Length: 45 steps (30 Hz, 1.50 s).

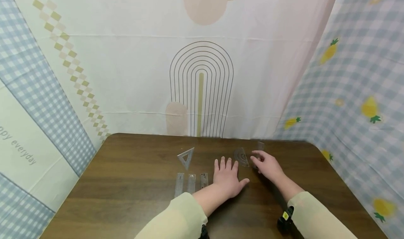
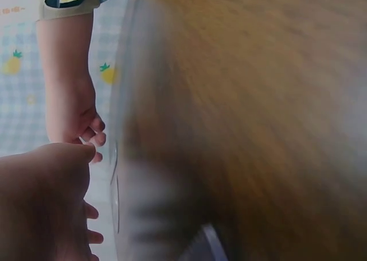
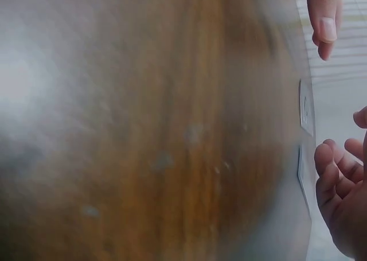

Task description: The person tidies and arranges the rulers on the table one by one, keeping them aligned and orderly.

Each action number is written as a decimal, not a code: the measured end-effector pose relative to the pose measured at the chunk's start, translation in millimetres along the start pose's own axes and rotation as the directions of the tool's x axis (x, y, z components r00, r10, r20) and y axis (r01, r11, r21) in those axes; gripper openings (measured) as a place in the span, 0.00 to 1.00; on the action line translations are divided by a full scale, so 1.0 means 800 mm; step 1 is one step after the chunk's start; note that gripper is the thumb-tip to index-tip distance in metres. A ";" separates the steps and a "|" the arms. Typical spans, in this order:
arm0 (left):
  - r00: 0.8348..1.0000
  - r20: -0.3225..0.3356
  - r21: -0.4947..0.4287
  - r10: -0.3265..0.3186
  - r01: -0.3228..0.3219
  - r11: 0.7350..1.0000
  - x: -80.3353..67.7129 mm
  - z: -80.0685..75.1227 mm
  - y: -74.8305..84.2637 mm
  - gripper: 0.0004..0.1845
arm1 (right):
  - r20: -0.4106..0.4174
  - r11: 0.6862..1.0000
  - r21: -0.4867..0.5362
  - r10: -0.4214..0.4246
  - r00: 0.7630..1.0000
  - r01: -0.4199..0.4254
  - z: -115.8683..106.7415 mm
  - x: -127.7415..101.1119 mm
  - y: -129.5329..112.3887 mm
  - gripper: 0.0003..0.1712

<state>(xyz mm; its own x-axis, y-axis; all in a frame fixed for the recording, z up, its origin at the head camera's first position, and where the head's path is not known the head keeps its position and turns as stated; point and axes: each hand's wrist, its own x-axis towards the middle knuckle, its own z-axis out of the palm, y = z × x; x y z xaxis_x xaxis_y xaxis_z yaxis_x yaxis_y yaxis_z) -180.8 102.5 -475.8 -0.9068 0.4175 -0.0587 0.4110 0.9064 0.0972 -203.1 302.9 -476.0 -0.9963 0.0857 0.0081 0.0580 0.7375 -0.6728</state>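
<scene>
directly below the head camera, a dark wooden table [image 1: 126,183] fills the lower half of the view, with patterned cloth hung behind and to both sides. a person in pale yellow sleeves has both hands on the tabletop. the left hand [image 1: 226,177] lies flat near the middle of the table, palm down, fingers straight and a little spread, thumb out toward three o'clock, holding nothing. the right hand [image 1: 266,164] sits just beside it at about two o'clock, fingers loosely curled, its fingertips at the edge of a clear protractor [image 1: 241,157]; whether they touch or pinch it cannot be told. the protractor lies flat at twelve o'clock of the gap between the two hands, toward the far edge of the table. a small clear ruler piece [image 1: 260,146] lies past the right hand at twelve o'clock. a clear set square [image 1: 186,157] lies at ten o'clock of the left hand, and three short clear rulers [image 1: 190,183] lie side by side at nine o'clock of that hand, just beside the wrist. both wrist views are badly blurred, showing only wood grain and parts of the hands.
</scene>
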 end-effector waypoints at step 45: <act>0.987 0.143 0.305 -0.073 0.027 0.952 0.092 0.013 0.077 0.42 | -0.080 0.955 -0.288 0.049 0.996 -0.070 -0.018 0.063 0.054 0.33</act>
<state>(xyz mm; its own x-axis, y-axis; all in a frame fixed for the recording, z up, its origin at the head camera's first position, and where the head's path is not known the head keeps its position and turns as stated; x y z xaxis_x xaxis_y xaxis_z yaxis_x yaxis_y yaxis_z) -221.7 189.5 -484.6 -0.9118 0.3548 -0.2069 0.3958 0.8935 -0.2122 -249.6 348.3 -494.0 -0.9839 0.1753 0.0343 0.1438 0.8914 -0.4299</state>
